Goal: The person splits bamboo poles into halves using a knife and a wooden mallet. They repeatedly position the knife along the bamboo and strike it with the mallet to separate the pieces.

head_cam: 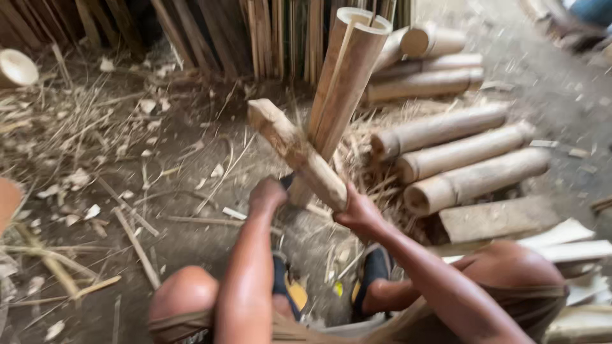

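Note:
A split bamboo tube (347, 83) stands tilted on the dirt floor in front of me, its open top toward the back. My left hand (266, 194) grips something at its base; what it holds is hidden. My right hand (358, 212) is shut on a rough wooden club (294, 151), which lies across the lower part of the bamboo tube. My knees and sandalled feet frame the bottom of the view.
Several cut bamboo sections (472, 178) lie stacked on the right. Thin bamboo strips (255, 32) lean along the back. Chips, splinters and slivers (137, 245) litter the dirt floor on the left. Flat boards (497, 220) lie at the right near my knee.

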